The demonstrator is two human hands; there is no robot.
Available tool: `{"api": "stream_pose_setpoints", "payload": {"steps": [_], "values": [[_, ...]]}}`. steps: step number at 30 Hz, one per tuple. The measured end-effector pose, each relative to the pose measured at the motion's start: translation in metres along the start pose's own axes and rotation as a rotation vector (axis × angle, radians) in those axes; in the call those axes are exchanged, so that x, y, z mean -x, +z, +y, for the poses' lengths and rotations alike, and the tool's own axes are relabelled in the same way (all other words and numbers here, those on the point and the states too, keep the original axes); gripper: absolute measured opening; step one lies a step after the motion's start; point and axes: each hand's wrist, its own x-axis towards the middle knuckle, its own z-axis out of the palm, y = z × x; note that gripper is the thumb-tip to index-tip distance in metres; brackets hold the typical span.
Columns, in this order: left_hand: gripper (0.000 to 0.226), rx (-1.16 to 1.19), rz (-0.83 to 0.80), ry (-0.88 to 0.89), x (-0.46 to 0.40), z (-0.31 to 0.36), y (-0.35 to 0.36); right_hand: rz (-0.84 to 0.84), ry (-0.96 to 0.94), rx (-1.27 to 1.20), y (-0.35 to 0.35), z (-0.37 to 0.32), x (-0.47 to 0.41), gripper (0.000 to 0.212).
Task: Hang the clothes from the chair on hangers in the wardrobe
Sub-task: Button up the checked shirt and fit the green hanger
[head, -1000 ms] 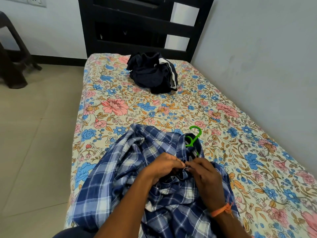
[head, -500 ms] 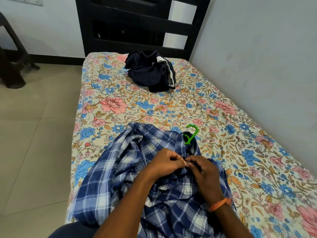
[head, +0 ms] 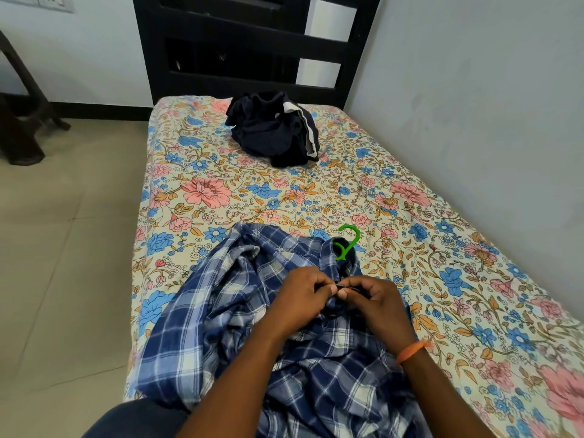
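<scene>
Bed (head: 221, 197) with floral sheet fills the frame, black headboard (head: 246, 42) at far end, grey wall on the right, tiled floor (head: 63, 248) on the left. Dark chair (head: 19, 121) at the left edge. Blue plaid shirt (head: 227, 311) lies crumpled on the near end of the bed, green hanger (head: 347, 245) hook poking out at its collar. Dark clothes pile (head: 271, 131) with a white stripe sits near the headboard, well apart from the shirt. Left hand (head: 303, 298) and right hand (head: 376, 305) meet together, fingertips pinching the shirt front just below the collar. Orange band (head: 410, 350) on right wrist. No readable writing or labels. Versus earlier frames: hands keep the same pinch, the view shifted slightly, shirt and pile unmoved.
</scene>
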Motion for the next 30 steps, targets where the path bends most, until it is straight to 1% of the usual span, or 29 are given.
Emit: {"api": "stream_pose_setpoints", "payload": {"steps": [2, 4, 7, 10, 11, 13, 16, 18, 20, 23, 26, 28, 30], "values": [[0.016, 0.121, 0.011, -0.071, 0.000, -0.002, 0.003, -0.055, 0.077, -0.083, -0.005, -0.002, -0.002, 0.009], [0.016, 0.192, -0.016, -0.114, 0.001, -0.004, 0.005, -0.106, 0.115, -0.081, -0.010, -0.004, -0.005, 0.010], [0.017, 0.269, -0.107, -0.165, -0.002, -0.010, 0.002, -0.192, 0.155, -0.025, -0.014, -0.003, -0.009, 0.010], [0.020, 0.204, -0.138, -0.160, -0.002, -0.011, 0.005, -0.287, 0.145, 0.134, -0.012, -0.008, -0.011, 0.012], [0.022, 0.168, -0.114, -0.158, -0.002, -0.009, 0.009, -0.291, 0.120, 0.214, -0.009, -0.011, -0.013, 0.015], [0.023, 0.113, -0.013, -0.141, 0.001, -0.006, 0.018, -0.268, 0.052, 0.338, -0.003, -0.019, -0.016, 0.023], [0.019, 0.047, 0.176, -0.114, 0.005, -0.006, 0.029, -0.284, -0.010, 0.415, 0.003, -0.026, -0.018, 0.035], [0.014, 0.102, 0.212, -0.140, 0.007, -0.009, 0.031, -0.327, 0.009, 0.437, 0.002, -0.026, -0.018, 0.038], [0.009, 0.210, 0.174, -0.184, 0.008, -0.011, 0.029, -0.365, 0.068, 0.408, -0.002, -0.029, -0.017, 0.036], [0.007, 0.246, 0.164, -0.205, 0.006, -0.014, 0.029, -0.380, 0.134, 0.382, -0.007, -0.029, -0.018, 0.030], [0.009, 0.273, 0.201, -0.223, 0.007, -0.015, 0.030, -0.314, 0.084, 0.315, -0.004, -0.027, -0.017, 0.016], [0.009, 0.280, 0.208, -0.237, 0.007, -0.014, 0.030, -0.256, 0.108, 0.208, -0.004, -0.021, -0.016, 0.012], [0.010, 0.251, 0.166, -0.239, 0.006, -0.016, 0.028, -0.278, 0.208, 0.085, -0.008, -0.016, -0.016, 0.011]]}}
